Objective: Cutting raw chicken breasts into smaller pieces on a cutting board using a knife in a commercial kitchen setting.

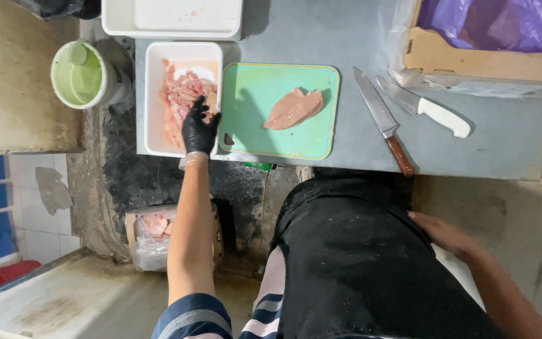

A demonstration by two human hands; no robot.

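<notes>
Black-gloved left hand (198, 130), fingers spread, seemingly touches meat pieces (180, 100)

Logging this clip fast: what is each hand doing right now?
Left hand: gloved, fingers spread, reaching into the white tray of meat pieces.
Right hand: bare, resting on the black apron, holding nothing.

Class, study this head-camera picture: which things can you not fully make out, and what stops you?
- Left hand, head view: fingertips hidden against meat pieces in the white tray.
- Right hand: fingers hidden behind the black apron.
- Purple bag: cut off by the top edge.
- Upper white tray: cut off likewise.
</notes>
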